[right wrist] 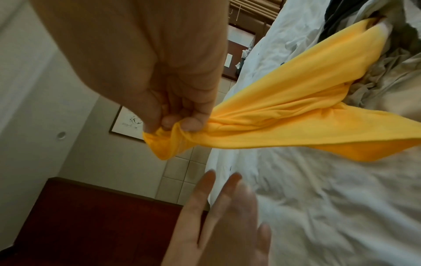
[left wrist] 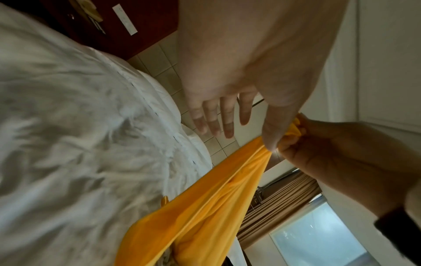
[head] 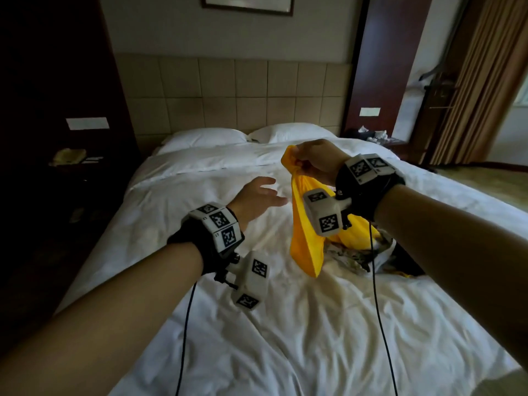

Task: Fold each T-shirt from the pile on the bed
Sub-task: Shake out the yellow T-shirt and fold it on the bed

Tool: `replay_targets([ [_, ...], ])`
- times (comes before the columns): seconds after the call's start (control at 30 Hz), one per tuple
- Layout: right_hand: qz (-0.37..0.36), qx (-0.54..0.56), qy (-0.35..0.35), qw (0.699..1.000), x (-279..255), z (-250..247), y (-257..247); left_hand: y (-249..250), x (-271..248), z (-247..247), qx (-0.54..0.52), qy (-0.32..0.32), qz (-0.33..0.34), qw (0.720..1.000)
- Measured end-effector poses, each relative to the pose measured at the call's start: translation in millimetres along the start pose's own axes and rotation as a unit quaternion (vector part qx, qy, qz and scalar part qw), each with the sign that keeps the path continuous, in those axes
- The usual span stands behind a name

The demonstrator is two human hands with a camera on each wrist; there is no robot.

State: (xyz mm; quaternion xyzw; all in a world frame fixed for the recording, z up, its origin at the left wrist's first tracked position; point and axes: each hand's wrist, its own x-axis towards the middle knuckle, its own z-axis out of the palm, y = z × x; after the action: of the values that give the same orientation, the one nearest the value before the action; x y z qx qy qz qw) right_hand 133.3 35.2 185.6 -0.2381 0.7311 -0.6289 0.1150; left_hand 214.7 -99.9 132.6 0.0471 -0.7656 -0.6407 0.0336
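A yellow T-shirt [head: 304, 238] hangs bunched above the white bed [head: 285, 324]. My right hand [head: 310, 160] pinches its top edge and holds it up, and the cloth trails down to the pile [head: 357, 257] of crumpled shirts at the right. The right wrist view shows my thumb and fingers curled on the yellow T-shirt [right wrist: 284, 117]. My left hand [head: 258, 197] hovers just left of the shirt with straight, spread fingers and holds nothing. In the left wrist view the left hand [left wrist: 218, 117] is flat, next to the yellow T-shirt [left wrist: 205, 216].
Two pillows [head: 243, 135] lie at the padded headboard [head: 234, 92]. Dark nightstands stand on both sides, the right nightstand [head: 380, 138] cluttered. Curtains [head: 480, 81] hang at the far right. Cables [head: 380, 310] trail from both wrist units over the wrinkled sheet.
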Motion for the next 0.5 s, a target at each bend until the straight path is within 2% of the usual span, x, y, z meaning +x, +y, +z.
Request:
replay_targets([
  [0.23,-0.025,0.051,-0.039,0.998,-13,25,-27,5,-11,12,0.027,0.011,0.004,1.000],
  [0.37,-0.034,0.099,-0.050,0.993,-13,37,-41,4,-12,5,0.066,0.053,0.017,0.996],
  [0.5,-0.069,0.117,-0.103,0.985,-19,56,-53,2,-9,-9,0.060,0.095,0.006,0.994],
])
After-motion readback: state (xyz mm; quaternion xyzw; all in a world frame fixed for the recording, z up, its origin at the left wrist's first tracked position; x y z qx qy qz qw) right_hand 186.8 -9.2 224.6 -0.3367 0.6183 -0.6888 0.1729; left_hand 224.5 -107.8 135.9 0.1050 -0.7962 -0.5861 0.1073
